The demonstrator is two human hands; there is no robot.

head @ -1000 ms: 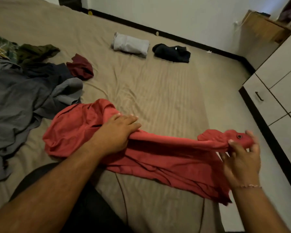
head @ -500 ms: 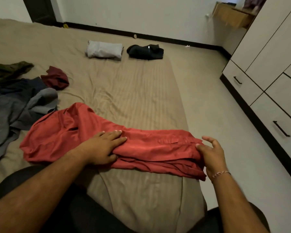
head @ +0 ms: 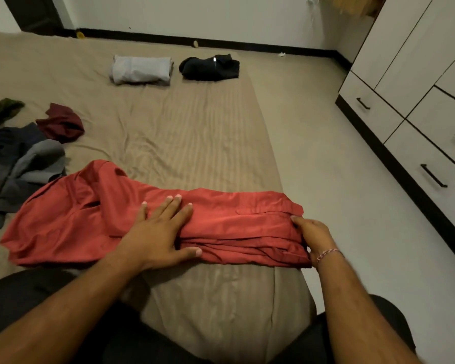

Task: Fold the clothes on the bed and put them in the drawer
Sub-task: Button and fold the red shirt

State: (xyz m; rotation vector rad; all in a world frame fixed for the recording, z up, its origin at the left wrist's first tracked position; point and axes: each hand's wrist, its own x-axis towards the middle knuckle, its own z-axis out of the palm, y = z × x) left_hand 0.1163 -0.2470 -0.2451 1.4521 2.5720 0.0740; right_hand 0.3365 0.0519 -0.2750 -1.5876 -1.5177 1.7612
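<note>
The red garment [head: 221, 222] lies across the near end of the bed [head: 195, 143], folded lengthwise into a long band with its layered edges stacked along the near side; its left part spreads wider and looser over the sheet. The left hand [head: 158, 232] lies flat on the middle of it, fingers straight and slightly spread, thumb out along the near fold — pressing, not gripping. The right hand [head: 313, 237] is at the garment's right end, at the bed's edge, thumb on top of the stacked layers; the fingers are hidden behind the cloth, so whether they curl under it cannot be told. A thin bracelet [head: 329, 252] circles that wrist.

Left of the garment a heap of unfolded clothes spills over the sheet — grey cloth [head: 32, 166], a maroon piece [head: 61, 123] behind it, and a green piece [head: 0, 109] at the frame's edge. Toward the far side of the bed sit two folded items side by side, just apart: a light grey bundle [head: 141, 69] and a black bundle [head: 210, 68].

To the right, across a strip of pale floor [head: 326, 164], stands a white cabinet [head: 410, 61] whose drawers [head: 373, 109] with dark handles are all closed
</note>
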